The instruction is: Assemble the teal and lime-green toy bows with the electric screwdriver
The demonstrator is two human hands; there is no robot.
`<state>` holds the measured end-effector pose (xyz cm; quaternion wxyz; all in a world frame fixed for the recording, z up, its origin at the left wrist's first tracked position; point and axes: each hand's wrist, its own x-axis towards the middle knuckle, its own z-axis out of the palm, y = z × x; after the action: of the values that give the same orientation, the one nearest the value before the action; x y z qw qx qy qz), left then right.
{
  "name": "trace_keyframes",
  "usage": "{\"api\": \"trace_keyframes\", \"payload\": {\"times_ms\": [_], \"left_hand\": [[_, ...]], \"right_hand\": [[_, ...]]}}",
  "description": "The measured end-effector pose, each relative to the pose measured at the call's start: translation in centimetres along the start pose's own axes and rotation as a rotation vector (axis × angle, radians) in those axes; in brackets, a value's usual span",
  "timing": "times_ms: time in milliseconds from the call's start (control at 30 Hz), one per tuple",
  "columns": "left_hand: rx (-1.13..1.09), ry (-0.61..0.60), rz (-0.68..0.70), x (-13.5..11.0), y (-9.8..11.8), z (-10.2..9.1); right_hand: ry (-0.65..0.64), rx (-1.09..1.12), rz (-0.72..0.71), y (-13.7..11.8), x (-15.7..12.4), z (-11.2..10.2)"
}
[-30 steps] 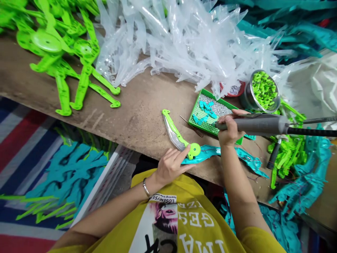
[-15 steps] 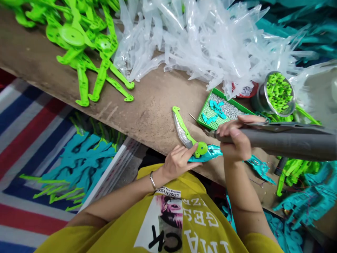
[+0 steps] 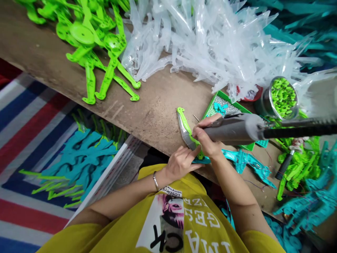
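Note:
My right hand [image 3: 206,140] is wrapped round a dark grey electric screwdriver [image 3: 229,128], which lies nearly level with its cable end to the right. Its tip is hidden behind the fingers, over the joint of the plastic pieces. With the thumb and forefinger, my left hand [image 3: 180,161] grips a teal plastic frame [image 3: 238,161] by its left end, at the table's edge. A bright green plastic arm [image 3: 183,119] with a clear blade-like piece [image 3: 183,131] along it sits on that end, angled up and left.
A green basket [image 3: 210,103] holds small screws and teal clips. Behind it stands a metal cup [image 3: 283,96] of small green parts. Clear plastic pieces [image 3: 210,45] are heaped at the back, green frames [image 3: 89,52] at the left. A black-handled tool [image 3: 285,164] lies at right.
My right hand has brought the screwdriver left and down onto the joint beside my left hand. The view has shifted slightly; my left hand keeps its grip.

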<state>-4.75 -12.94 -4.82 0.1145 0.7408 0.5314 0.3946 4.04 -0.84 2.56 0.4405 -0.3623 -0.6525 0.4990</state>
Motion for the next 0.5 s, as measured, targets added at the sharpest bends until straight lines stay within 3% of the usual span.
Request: {"api": "trace_keyframes", "payload": {"times_ms": [133,267,333,400,500], "left_hand": [[-0.023,-0.012,-0.027,-0.1,0.1,0.1],[-0.008,-0.021,-0.022,-0.1,0.2,0.1],[0.015,-0.007,-0.015,0.0,0.2,0.0],[0.026,-0.005,-0.011,0.0,0.3,-0.1],[0.026,-0.004,0.01,0.2,0.3,-0.3]], "right_hand": [[-0.126,-0.02,-0.007,-0.3,1.2,0.5],[-0.328,0.016,-0.023,-0.5,2.0,-0.3],[-0.364,0.076,-0.063,-0.6,2.4,-0.9],[-0.22,0.147,-0.149,-0.8,3.0,-1.6],[0.235,0.147,-0.313,-0.6,4.8,-2.7]]}}
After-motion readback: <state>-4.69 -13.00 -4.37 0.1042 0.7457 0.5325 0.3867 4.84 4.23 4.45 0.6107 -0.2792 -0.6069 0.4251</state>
